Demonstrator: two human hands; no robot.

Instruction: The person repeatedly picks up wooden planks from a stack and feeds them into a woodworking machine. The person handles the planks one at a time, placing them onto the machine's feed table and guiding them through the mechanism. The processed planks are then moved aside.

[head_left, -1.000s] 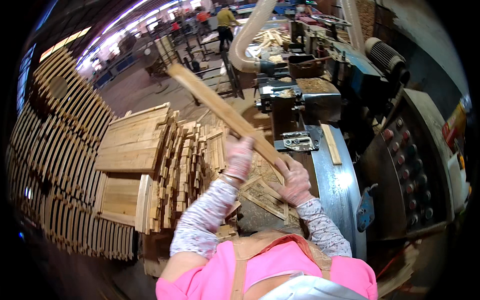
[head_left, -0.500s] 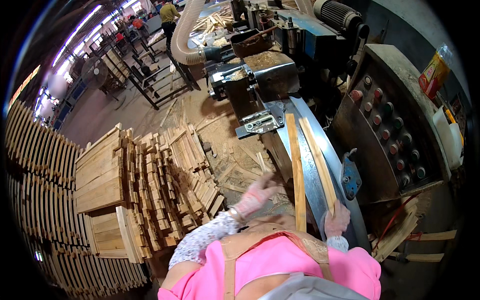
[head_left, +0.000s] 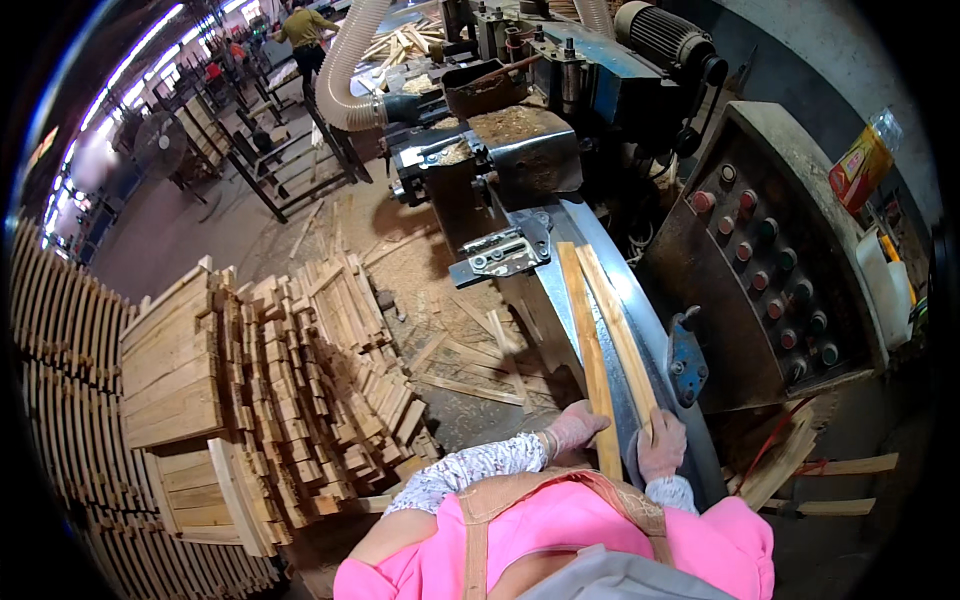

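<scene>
Two long wooden strips lie lengthwise on the metal machine table (head_left: pixel 556 300), their far ends close together. My left hand (head_left: pixel 578 426) is closed at the edge of the left strip (head_left: pixel 590 360), near its close end. My right hand (head_left: pixel 662 444) grips the near end of the right strip (head_left: pixel 622 335), fingers wrapped over it. Ahead of the strips is a metal guide block (head_left: pixel 502 254) bolted beside the table. Beyond it sits the woodworking machine's curved metal cover (head_left: pixel 540 165), with sawdust on top.
Stacked wooden boards (head_left: pixel 180 360) and piled slats fill the left side. Offcuts (head_left: pixel 470 385) litter the floor. A control panel (head_left: pixel 765 250) with several buttons stands at right, near a blue bracket (head_left: pixel 688 365). A ribbed hose (head_left: pixel 345 70) hangs ahead; another person (head_left: pixel 305 35) stands far off.
My left hand has moved right from open air and closed at the left strip. The strips' far ends have come closer together. My right hand still grips its strip. The view has shifted slightly.
</scene>
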